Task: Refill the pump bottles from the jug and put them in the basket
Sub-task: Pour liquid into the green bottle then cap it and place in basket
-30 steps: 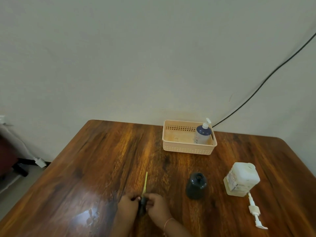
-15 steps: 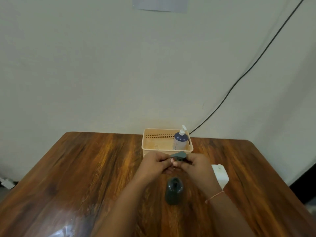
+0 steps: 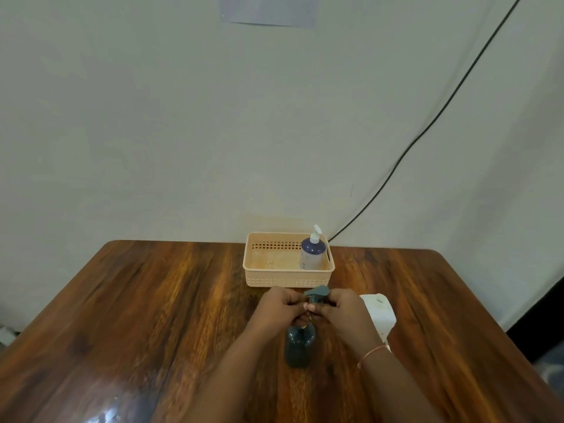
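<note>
Left hand (image 3: 282, 306) and right hand (image 3: 343, 311) clamped fingers on the grey pump head (image 3: 317, 292) over the dark bottle (image 3: 299, 346); the basket (image 3: 287, 281) stood at twelve o'clock.

The left hand (image 3: 282, 306) and right hand (image 3: 343, 309) pinched a matt plastic pump head (image 3: 317, 291) above a smooth, translucent plastic bottle (image 3: 299, 346). Beyond them sat a matt perforated plastic basket (image 3: 287, 281); beneath, a glossy varnished wood table (image 3: 152, 315).
</note>
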